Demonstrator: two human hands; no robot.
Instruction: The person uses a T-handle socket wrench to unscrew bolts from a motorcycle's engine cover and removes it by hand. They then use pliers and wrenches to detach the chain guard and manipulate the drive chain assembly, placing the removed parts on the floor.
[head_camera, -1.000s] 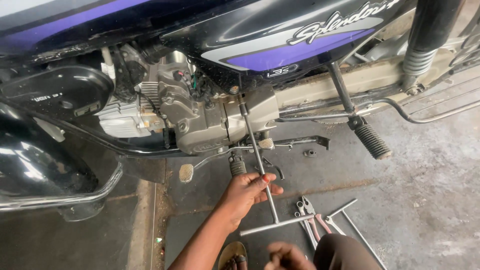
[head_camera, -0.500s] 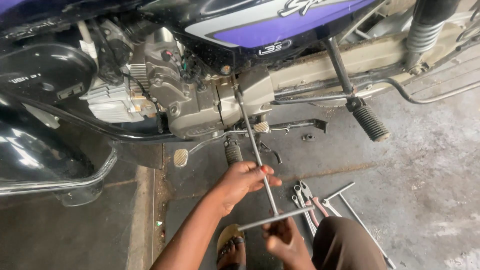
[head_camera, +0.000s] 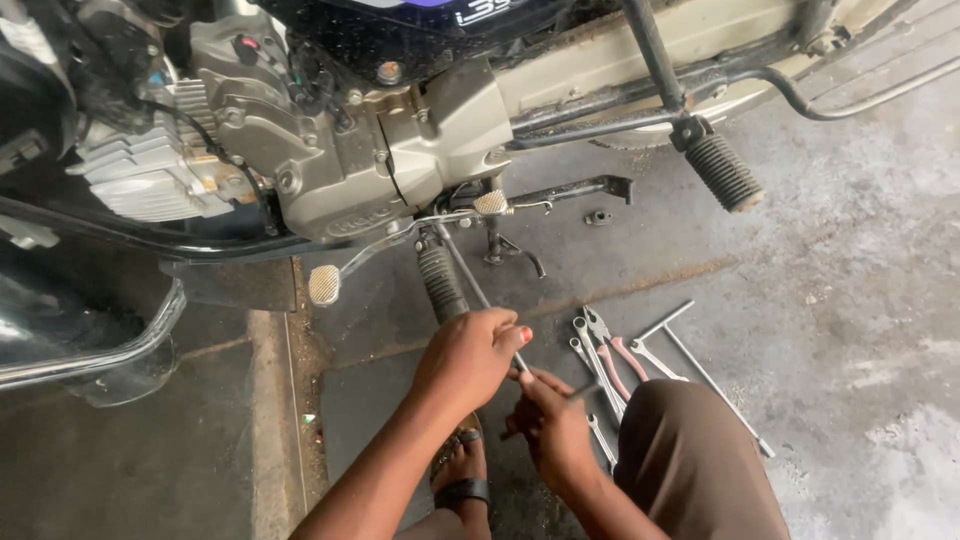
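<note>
**A:** What do I have closest to me?

**B:** My left hand (head_camera: 470, 360) is curled tight round the shaft of a T-handle wrench (head_camera: 470, 282), gripping it near the handle end. My right hand (head_camera: 552, 425) sits just beside it, a little nearer to me, fingers closed on the crossbar of the same tool. The two hands are almost touching.

**A:** And right under them?

**B:** Just below my left hand I see my foot in a sandal (head_camera: 460, 470), and my knee in brown trousers (head_camera: 690, 465) is to the right of my right hand.

**A:** Where does the wrench go from there?

**B:** It runs up and away from my left hand, slanting left, beside the black rubber footpeg (head_camera: 440, 282). Its far tip reaches up under the engine (head_camera: 400, 170); I cannot tell what it sits on there.

**A:** Anything to the side?

**B:** Right of my right hand, on the concrete floor (head_camera: 850, 300), lie loose tools: spanners (head_camera: 590, 350), pliers with pink grips (head_camera: 612, 352) and another T-handle rod (head_camera: 700, 365). Left of my left hand, further out, is the brake pedal (head_camera: 325, 285).

**A:** Furthest off?

**B:** Beyond everything, up and right of my hands, the rear footpeg (head_camera: 722, 172) hangs from the motorcycle frame (head_camera: 600, 60), with the side stand (head_camera: 575, 190) folded below it.
</note>
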